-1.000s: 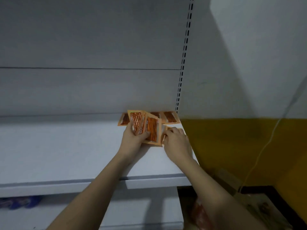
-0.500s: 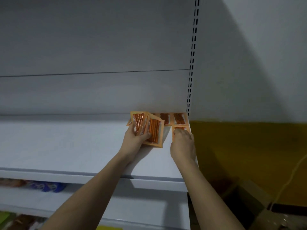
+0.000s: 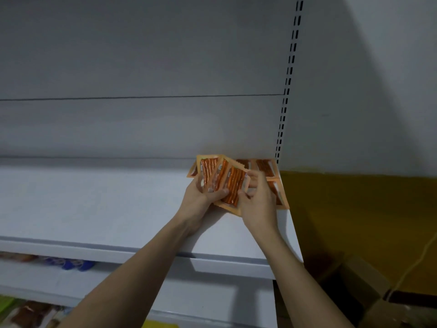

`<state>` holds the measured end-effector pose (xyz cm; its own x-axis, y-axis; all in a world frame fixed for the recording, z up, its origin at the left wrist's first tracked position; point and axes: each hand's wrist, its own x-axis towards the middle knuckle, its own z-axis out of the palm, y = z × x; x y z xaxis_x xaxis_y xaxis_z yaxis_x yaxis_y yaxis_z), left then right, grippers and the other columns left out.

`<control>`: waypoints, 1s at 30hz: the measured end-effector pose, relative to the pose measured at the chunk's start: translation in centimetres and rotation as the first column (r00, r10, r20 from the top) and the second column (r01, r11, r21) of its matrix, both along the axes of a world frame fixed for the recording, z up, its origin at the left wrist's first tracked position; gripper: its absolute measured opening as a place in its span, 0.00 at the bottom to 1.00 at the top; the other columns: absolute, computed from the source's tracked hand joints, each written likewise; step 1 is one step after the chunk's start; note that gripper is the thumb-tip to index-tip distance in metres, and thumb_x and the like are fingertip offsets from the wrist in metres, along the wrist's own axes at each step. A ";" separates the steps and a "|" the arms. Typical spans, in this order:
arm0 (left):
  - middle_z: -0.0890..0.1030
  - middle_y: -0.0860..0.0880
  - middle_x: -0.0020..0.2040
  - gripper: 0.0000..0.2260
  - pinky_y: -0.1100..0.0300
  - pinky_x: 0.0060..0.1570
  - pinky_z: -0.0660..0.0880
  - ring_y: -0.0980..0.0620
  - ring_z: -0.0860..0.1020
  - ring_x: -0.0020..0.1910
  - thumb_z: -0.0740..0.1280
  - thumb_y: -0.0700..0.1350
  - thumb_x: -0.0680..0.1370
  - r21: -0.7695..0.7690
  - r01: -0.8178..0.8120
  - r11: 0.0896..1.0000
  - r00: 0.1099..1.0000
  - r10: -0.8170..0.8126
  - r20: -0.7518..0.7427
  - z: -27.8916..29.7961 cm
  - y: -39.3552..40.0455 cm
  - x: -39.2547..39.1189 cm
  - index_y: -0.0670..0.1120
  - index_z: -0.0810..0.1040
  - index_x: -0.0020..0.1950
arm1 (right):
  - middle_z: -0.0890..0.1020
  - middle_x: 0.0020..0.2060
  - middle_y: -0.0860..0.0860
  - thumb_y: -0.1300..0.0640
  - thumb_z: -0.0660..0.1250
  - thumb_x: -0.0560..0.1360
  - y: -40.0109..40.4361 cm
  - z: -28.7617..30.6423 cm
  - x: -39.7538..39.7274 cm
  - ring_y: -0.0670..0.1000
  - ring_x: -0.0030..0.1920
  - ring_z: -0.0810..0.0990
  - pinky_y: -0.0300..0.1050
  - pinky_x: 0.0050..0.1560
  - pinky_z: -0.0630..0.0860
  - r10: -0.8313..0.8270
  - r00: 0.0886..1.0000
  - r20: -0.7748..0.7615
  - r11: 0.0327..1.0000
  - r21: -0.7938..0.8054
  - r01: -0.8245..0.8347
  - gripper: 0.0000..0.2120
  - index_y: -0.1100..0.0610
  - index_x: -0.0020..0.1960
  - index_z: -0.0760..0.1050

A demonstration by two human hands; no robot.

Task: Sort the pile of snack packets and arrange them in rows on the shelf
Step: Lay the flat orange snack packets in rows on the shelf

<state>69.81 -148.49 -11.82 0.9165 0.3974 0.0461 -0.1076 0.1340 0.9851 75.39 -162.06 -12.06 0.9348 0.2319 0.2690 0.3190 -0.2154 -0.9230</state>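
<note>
A fan of orange snack packets (image 3: 218, 177) is held above the right end of the white shelf (image 3: 94, 209), gripped from below by the left hand (image 3: 199, 200). The right hand (image 3: 256, 202) pinches the frontmost packet (image 3: 233, 185) at its right edge. More orange packets (image 3: 266, 166) lie flat in the shelf's back right corner, just behind the hands.

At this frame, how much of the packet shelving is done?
Early stage. Done: a few orange packets lie flat at the shelf's back right corner. In hand: the left hand holds a fanned stack; the right hand pinches its front packet. Left: placing the stack; most of the shelf is bare.
</note>
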 end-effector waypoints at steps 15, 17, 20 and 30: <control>0.84 0.45 0.55 0.12 0.48 0.53 0.81 0.45 0.83 0.53 0.66 0.35 0.80 0.209 -0.285 0.935 0.957 0.288 0.017 -1.3 5.2 -2.7 0.44 0.77 0.62 | 0.74 0.64 0.50 0.53 0.55 0.83 1.6 -1.3 -2.5 0.54 0.64 0.69 0.49 0.61 0.69 0.295 0.876 0.381 0.665 -0.741 0.098 0.16 0.54 0.65 0.75; 0.85 0.45 0.54 0.11 0.49 0.53 0.81 0.45 0.83 0.53 0.66 0.35 0.80 0.194 -0.286 0.938 0.957 0.289 0.015 -1.3 5.2 -2.8 0.44 0.77 0.62 | 0.73 0.65 0.50 0.56 0.56 0.83 1.7 -1.1 -1.9 0.53 0.65 0.68 0.49 0.63 0.69 0.294 0.892 0.343 0.672 -0.738 0.062 0.15 0.55 0.67 0.74; 0.85 0.47 0.54 0.12 0.50 0.54 0.81 0.47 0.84 0.53 0.67 0.36 0.80 0.214 -0.275 0.937 0.959 0.283 -0.006 -1.2 4.9 -3.1 0.45 0.77 0.62 | 0.73 0.66 0.51 0.59 0.57 0.81 1.5 -1.0 -1.8 0.53 0.66 0.69 0.49 0.66 0.68 0.299 0.902 0.311 0.667 -0.745 0.036 0.17 0.56 0.69 0.72; 0.85 0.48 0.54 0.12 0.57 0.50 0.80 0.49 0.84 0.52 0.68 0.38 0.80 0.220 -0.264 0.939 0.963 0.271 -0.002 -0.8 4.4 -3.6 0.44 0.77 0.63 | 0.75 0.64 0.52 0.61 0.60 0.79 1.2 -1.6 -1.9 0.54 0.68 0.70 0.53 0.74 0.61 0.193 0.896 0.400 0.689 -0.706 0.167 0.17 0.56 0.67 0.74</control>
